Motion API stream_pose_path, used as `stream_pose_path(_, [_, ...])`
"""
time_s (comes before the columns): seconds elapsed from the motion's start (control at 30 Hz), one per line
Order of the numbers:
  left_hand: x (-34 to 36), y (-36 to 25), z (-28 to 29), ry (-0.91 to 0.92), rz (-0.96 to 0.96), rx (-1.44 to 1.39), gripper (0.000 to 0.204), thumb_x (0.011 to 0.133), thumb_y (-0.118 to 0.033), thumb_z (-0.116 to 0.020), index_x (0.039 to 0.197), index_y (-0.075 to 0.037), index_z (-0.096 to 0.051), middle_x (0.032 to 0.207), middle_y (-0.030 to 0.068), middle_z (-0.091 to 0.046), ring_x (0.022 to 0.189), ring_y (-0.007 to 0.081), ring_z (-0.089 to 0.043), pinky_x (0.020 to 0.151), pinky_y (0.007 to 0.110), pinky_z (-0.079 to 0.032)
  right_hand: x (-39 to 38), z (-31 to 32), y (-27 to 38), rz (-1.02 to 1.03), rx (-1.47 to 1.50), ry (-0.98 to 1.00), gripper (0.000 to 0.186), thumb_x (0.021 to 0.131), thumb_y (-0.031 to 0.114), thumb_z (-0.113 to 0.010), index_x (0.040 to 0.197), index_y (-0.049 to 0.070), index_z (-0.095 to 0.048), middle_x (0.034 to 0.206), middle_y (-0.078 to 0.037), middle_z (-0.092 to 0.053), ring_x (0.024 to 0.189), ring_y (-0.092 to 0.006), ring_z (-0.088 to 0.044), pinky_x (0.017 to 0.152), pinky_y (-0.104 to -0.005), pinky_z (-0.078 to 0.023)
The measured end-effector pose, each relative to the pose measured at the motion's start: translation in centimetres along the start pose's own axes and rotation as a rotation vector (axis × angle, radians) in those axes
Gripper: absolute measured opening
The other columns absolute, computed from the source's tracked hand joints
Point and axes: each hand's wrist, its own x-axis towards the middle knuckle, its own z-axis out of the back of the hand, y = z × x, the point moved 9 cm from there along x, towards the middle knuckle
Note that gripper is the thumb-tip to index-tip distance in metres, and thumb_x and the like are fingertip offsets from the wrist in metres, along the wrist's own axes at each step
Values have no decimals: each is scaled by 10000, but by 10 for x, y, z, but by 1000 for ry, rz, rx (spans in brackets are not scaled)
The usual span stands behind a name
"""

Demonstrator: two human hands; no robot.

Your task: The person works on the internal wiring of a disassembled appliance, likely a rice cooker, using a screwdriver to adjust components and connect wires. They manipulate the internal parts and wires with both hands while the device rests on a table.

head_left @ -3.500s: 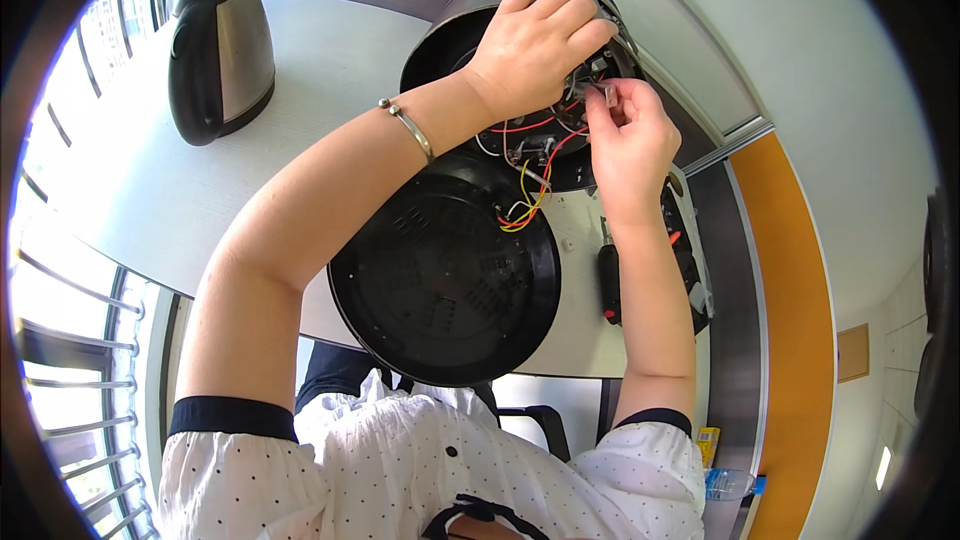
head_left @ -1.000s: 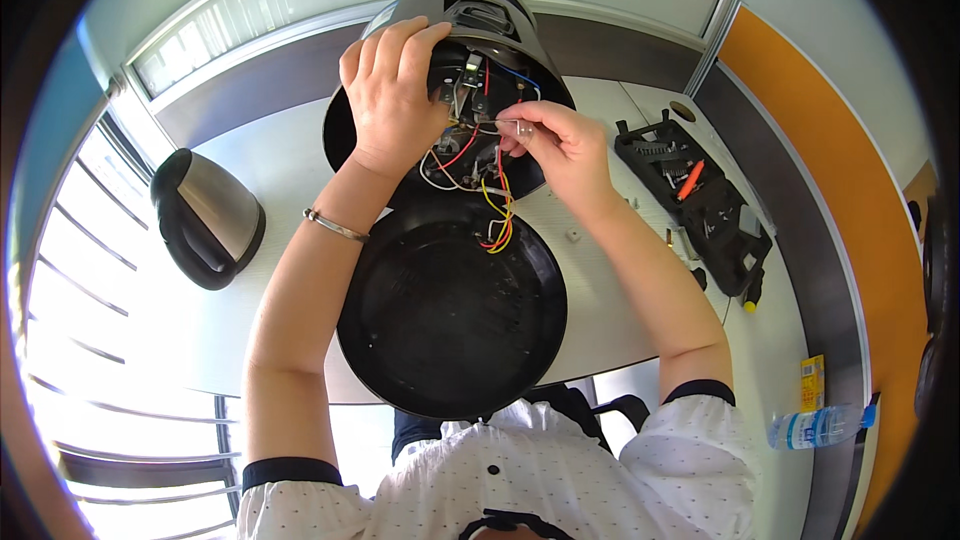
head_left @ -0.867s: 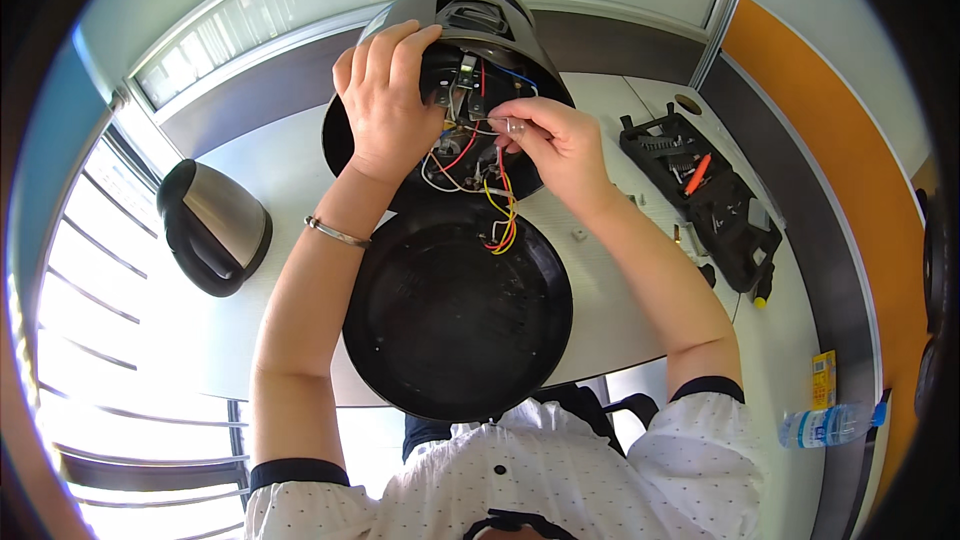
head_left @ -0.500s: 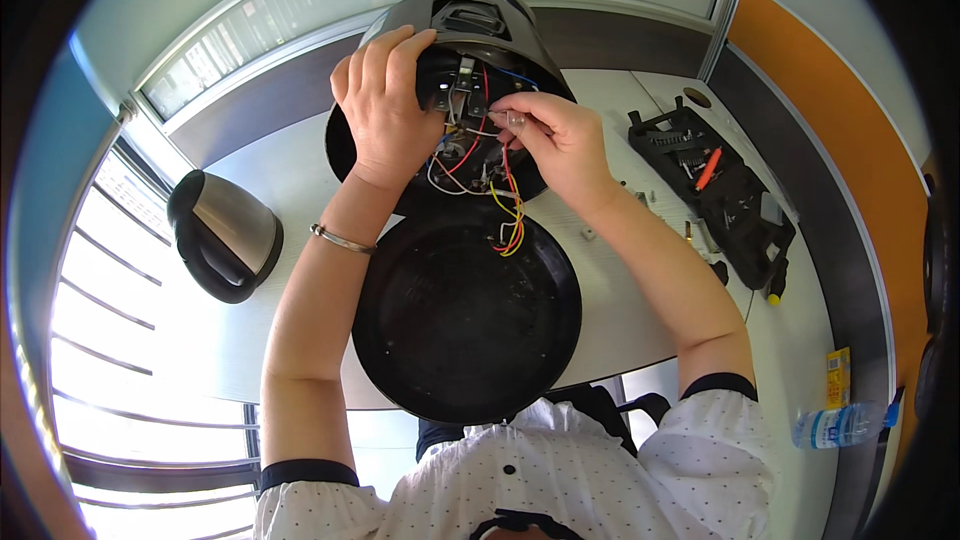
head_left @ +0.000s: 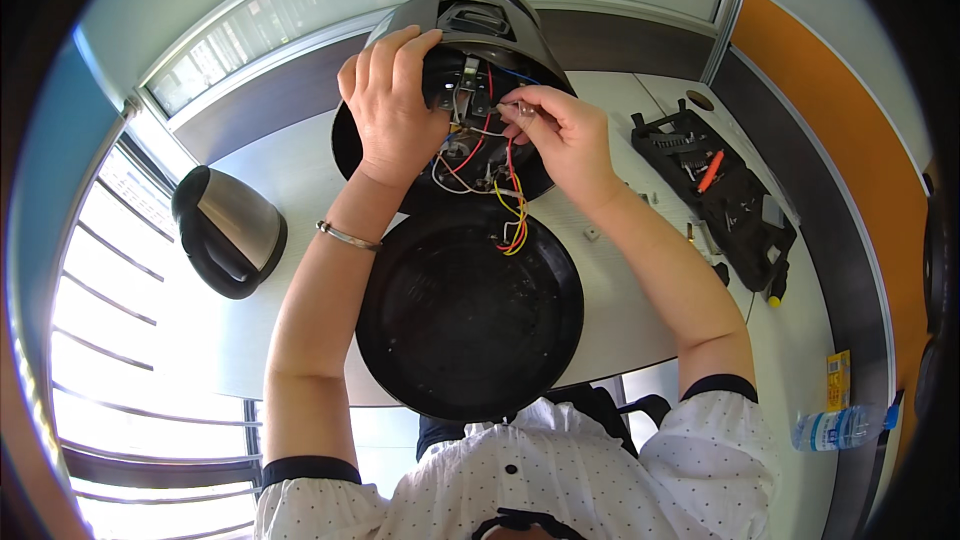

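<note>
Cooker base (head_left: pixel 470 50), left hand (head_left: pixel 392 105) gripping, right hand (head_left: pixel 560 130) pinching wires (head_left: pixel 505 175)

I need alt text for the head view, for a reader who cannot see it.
Two bare hands work inside an opened black round appliance on a white table: the left hand steadies its housing, the right hand pinches coloured wires. A kettle stands left, a tool case right.
</note>
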Motion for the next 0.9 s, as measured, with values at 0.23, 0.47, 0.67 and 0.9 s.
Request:
stream_pose_path(0.23, [1,-1,-1,10,2,-3,587,561,-11,-694,1126,-129,-589,1118,47,-633,1031,252,-585,932,377,-365,0,0,-13,-133,201,16,115,876,54,-669,961,-23,-663,764,-57,-663,644,-95,-629,541,-217,-509])
stream_pose_path(0.47, [1,-2,-3,9,-19,2,582,573,-80,-741,1131,-138,-586,1122,36,-617,1033,246,-571,926,382,-360,-12,5,-12,-156,270,-28,113,887,76,-668,935,-24,-641,807,-44,-662,683,-79,-616,553,-216,-507])
stream_pose_path(0.67, [2,-5,-3,20,-16,9,590,582,-161,-802,1133,-138,-590,1120,34,-632,1029,256,-579,931,380,-365,-22,13,3,-201,278,-111,145,912,141,-648,950,9,-600,853,-42,-647,740,-74,-606,594,-209,-494])
stream_pose_path(0.9, [1,-6,-7,-8,-41,0,566,576,-81,-723,1123,-145,-592,1122,26,-602,1038,238,-557,916,383,-355,-38,3,11,-457,367,-38,232,926,218,-614,939,-9,-565,684,-34,-597,659,-120,-637,502,-207,-479])
